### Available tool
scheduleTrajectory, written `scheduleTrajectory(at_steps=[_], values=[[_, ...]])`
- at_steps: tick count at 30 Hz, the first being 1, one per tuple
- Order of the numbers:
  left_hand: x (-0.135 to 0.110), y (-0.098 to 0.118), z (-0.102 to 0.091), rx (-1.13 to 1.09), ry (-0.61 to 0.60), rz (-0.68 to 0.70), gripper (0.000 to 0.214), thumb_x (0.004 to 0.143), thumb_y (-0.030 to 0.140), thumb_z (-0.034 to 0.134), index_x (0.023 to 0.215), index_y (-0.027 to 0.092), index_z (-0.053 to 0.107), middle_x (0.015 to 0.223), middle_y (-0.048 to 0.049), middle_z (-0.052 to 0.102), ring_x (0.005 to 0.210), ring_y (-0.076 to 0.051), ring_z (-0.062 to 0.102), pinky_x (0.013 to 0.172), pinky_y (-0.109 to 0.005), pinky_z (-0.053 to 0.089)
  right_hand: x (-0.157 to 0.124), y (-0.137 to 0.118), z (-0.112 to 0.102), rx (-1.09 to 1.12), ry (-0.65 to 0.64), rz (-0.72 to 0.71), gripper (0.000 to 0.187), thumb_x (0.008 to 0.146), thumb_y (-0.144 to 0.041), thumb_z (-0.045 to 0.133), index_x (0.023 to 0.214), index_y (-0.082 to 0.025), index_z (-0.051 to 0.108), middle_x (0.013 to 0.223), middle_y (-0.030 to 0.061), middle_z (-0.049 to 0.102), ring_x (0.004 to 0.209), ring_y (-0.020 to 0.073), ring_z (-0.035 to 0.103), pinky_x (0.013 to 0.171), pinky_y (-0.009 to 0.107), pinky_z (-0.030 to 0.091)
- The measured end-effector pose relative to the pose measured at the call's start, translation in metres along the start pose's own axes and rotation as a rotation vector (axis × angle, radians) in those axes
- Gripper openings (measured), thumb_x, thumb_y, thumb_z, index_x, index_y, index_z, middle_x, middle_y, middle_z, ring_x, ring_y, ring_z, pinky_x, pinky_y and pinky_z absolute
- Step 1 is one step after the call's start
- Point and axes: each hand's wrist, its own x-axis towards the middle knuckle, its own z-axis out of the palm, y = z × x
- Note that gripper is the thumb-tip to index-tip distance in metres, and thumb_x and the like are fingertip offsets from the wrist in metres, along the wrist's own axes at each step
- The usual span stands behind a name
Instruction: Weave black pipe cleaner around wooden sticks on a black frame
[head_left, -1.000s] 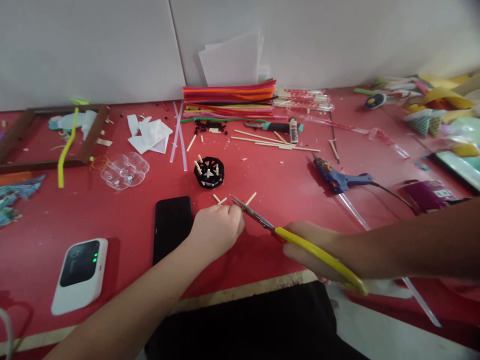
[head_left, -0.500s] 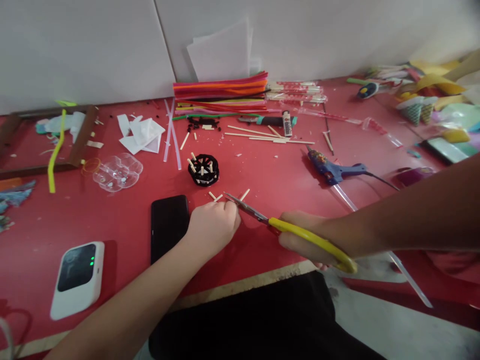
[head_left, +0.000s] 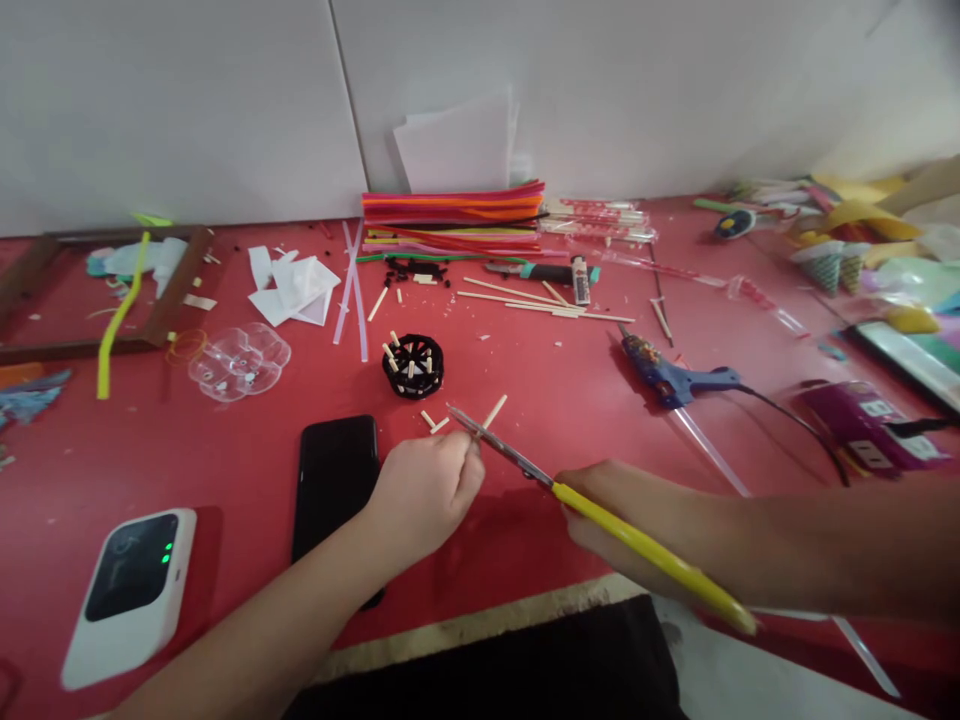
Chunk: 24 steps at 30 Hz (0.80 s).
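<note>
My right hand [head_left: 630, 510] is closed around the scissors [head_left: 517, 460], low over the red table [head_left: 570, 400] by the white wall [head_left: 187, 100]. My left hand [head_left: 424, 490] is curled at the blade tips; what it pinches, I cannot tell.

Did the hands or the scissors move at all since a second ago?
Hardly anything moved. The left hand still pinches at the tips of the scissors, and the right hand still grips their yellow handles. The wheel, phone and stick lie where they were; only the view shifted.
</note>
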Motion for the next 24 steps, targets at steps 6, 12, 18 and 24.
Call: scheduleTrajectory(at_steps=[6, 12, 18, 24], values=[[-0.003, 0.000, -0.003, -0.334, -0.037, 0.018, 0.042, 0.107, 0.032, 0.023, 0.068, 0.023, 0.035, 0.055, 0.0047, 0.046, 0.049, -0.010, 0.046, 0.050, -0.024, 0.037, 0.002, 0.013, -0.001, 0.111, -0.031, 0.119, 0.018, 0.086, -0.023, 0.050, 0.071, -0.021, 0.058, 0.058, 0.0000, 0.058, 0.046, 0.0114, 0.045, 0.045, 0.027, 0.030], [-0.011, -0.002, -0.005, -0.880, -0.090, 0.020, 0.043, 0.109, 0.036, 0.033, 0.069, 0.022, 0.038, 0.056, 0.0070, 0.039, 0.049, -0.008, 0.036, 0.047, -0.024, 0.030, -0.001, -0.003, -0.020, -0.437, 0.093, -0.191, 0.008, 0.083, -0.014, 0.057, 0.079, -0.021, 0.055, 0.078, 0.0053, 0.069, 0.065, 0.0178, 0.061, 0.060, 0.030, 0.036], [-0.008, 0.005, -0.010, -0.777, -0.123, 0.200, 0.045, 0.109, 0.030, 0.035, 0.069, 0.018, 0.053, 0.062, 0.0033, 0.053, 0.058, -0.009, 0.050, 0.060, -0.023, 0.041, 0.006, 0.014, -0.036, -0.685, 0.194, -0.302, 0.009, 0.079, -0.021, 0.063, 0.085, -0.021, 0.055, 0.085, 0.0076, 0.069, 0.066, 0.0210, 0.064, 0.060, 0.030, 0.033], [-0.006, 0.003, -0.006, -0.675, 0.093, 0.115, 0.032, 0.105, 0.028, 0.046, 0.084, 0.018, 0.068, 0.077, 0.0004, 0.065, 0.067, -0.010, 0.059, 0.068, -0.023, 0.047, 0.012, 0.024, -0.038, -0.839, 0.427, -0.385, 0.017, 0.076, -0.030, 0.063, 0.083, -0.022, 0.050, 0.076, 0.0059, 0.064, 0.065, 0.0240, 0.066, 0.057, 0.029, 0.027]])
